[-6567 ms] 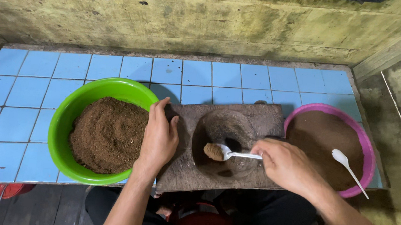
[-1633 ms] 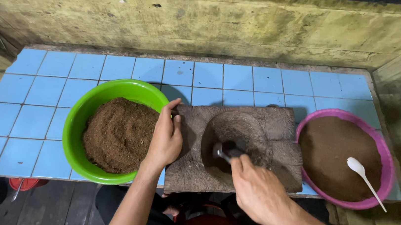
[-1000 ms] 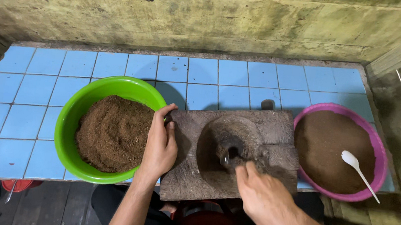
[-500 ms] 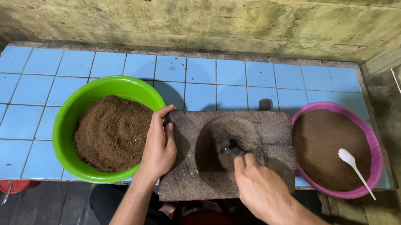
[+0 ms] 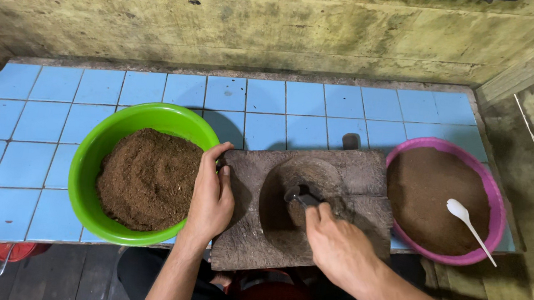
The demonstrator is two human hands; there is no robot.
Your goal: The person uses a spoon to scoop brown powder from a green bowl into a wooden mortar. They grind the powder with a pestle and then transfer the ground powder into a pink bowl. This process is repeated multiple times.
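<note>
The left hand (image 5: 211,198) lay palm down with its fingers (image 5: 207,161) stretched toward the far side and held close together, the thumb set apart on the right, and its bare forearm ran back to the near edge, slanting a little leftward. The right hand (image 5: 336,245) was curled into a loose fist, knuckles up, with the fingertips (image 5: 312,213) pinched together at its far left end. Its wrist was bent slightly, and the forearm reached from the near right corner diagonally toward the middle, well clear of the left arm.
</note>
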